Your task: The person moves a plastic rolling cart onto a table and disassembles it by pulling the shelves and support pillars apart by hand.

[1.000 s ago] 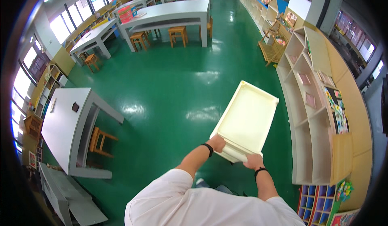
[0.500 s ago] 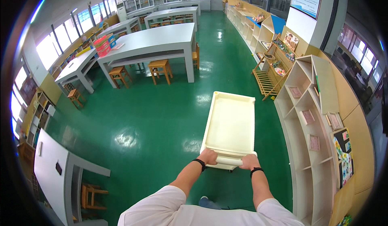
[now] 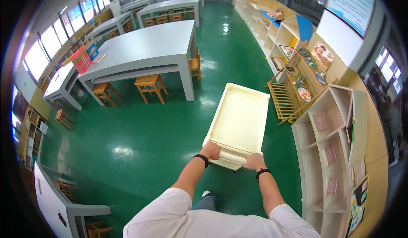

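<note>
A cream plastic cart [image 3: 239, 119] with a shallow tray top stands on the floor in front of me, turned slightly to the right. Nothing lies on its top. My left hand [image 3: 211, 151] is wrapped round the left end of the cart's push handle [image 3: 232, 157]. Its right end is in the grip of my right hand [image 3: 254, 162]. Both arms reach forward, with a black band on each wrist. The cart's lower part is mostly hidden under the tray.
A long grey-white table [image 3: 148, 42] with wooden stools [image 3: 151, 86] stands ahead to the left. Low open shelves [image 3: 316, 153] and a bamboo rack [image 3: 293, 89] line the right side. Another white table [image 3: 55, 197] is at the near left. Green floor [image 3: 140, 131] surrounds the cart.
The cart has moved forward with me and its front has turned a little rightward. The tables and the bamboo rack appear nearer. Both hands have kept their grip on the handle.
</note>
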`<state>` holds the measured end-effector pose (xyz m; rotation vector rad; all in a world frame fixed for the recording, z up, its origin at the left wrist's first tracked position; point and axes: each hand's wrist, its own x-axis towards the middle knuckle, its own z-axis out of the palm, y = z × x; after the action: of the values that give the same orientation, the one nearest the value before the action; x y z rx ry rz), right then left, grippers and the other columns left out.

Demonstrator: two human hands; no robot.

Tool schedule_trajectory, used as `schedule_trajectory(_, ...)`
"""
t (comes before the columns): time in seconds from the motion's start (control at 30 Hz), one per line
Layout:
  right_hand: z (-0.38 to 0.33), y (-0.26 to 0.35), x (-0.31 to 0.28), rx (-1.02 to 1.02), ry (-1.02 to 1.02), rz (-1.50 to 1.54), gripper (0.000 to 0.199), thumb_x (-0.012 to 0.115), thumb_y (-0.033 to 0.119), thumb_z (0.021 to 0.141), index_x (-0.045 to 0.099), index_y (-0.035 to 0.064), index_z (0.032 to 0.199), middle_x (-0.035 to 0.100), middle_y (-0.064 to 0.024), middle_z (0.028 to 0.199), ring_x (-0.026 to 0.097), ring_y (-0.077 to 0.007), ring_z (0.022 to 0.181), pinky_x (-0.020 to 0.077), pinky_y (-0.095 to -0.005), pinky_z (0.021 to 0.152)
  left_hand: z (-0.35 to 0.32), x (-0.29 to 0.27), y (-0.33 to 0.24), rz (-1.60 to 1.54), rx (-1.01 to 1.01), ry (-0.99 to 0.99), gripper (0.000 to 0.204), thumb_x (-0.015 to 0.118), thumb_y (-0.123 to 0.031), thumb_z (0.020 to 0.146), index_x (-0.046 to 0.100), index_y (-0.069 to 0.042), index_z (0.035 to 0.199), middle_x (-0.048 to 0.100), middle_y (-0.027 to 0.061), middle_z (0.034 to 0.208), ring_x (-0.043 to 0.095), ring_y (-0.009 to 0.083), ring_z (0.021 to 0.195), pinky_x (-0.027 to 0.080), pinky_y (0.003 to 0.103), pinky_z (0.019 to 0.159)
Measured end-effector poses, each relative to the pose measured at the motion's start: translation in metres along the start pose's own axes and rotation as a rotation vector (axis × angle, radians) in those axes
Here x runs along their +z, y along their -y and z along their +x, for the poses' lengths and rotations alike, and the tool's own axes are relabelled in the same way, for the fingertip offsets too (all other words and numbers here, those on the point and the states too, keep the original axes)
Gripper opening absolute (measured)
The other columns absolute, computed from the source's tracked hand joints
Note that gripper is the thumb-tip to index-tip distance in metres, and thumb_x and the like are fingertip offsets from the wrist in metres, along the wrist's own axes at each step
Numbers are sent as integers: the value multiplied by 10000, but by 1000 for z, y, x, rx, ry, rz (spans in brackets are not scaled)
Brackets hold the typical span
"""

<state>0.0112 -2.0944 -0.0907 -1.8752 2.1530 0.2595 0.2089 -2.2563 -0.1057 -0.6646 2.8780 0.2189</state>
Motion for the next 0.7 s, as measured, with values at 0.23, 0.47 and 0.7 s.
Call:
schedule_trajectory(0.23, 168, -85, -52, -82, -34, 69, 349, 586, 413, 597, 677, 96, 714, 636, -136, 696, 617, -318, 681, 489, -410, 626, 159, -49, 96, -41, 75, 2, 199, 584, -212, 569, 663, -55, 662, 638, 150, 691, 621, 297, 697, 495, 379, 660)
schedule_trajectory(0.47, 392, -175, -133, -121, -38, -64, 385, 592, 435, 622, 672, 69, 710, 640, -153, 733, 619, -308, 707, 489, -398, 637, 337, -94, 226, -85, -64, 22, 291, 643, -326, 601, 671, -64, 726, 647, 137, 746, 622, 300, 722, 489, 401, 655)
schedule_trajectory(0.7, 576, -245, -182, -206, -7, -93, 391, 601, 453, 603, 677, 87, 719, 638, -141, 715, 616, -303, 691, 488, -401, 623, 479, -120, 331, -131, -110, -12, 241, 613, -239, 566, 670, -54, 710, 646, 142, 734, 621, 294, 729, 489, 375, 678)
